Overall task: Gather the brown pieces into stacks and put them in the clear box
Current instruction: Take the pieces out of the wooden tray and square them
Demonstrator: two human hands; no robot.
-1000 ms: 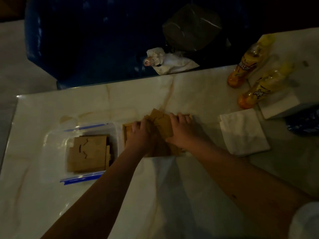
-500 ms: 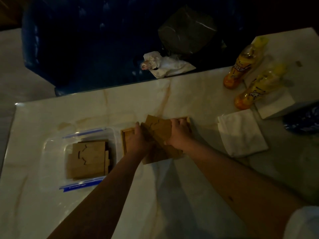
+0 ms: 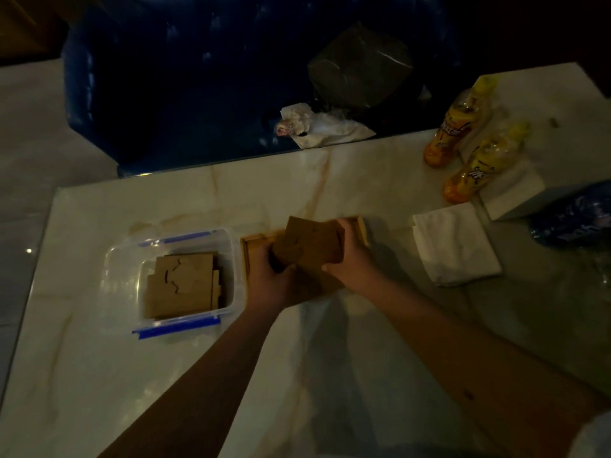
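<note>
A stack of flat brown pieces (image 3: 309,241) is held tilted between both hands just above a shallow wooden tray (image 3: 246,243) in the middle of the table. My left hand (image 3: 267,279) grips its left lower side and my right hand (image 3: 350,256) grips its right side. To the left stands the clear box (image 3: 233,259) with blue clips, and another stack of brown pieces (image 3: 183,284) lies flat inside it. The hands hide most of the tray's floor.
A folded white napkin (image 3: 454,244) lies right of the tray. Two yellow-orange bottles (image 3: 459,127) (image 3: 481,166) stand at the back right beside a white block (image 3: 515,200). A dark blue bag (image 3: 575,219) lies at the right edge. Beyond the table's far edge lies crumpled white paper (image 3: 317,125).
Both hands have lifted the stack of brown pieces up off the tray and tilted it. The pieces in the clear box have not moved.
</note>
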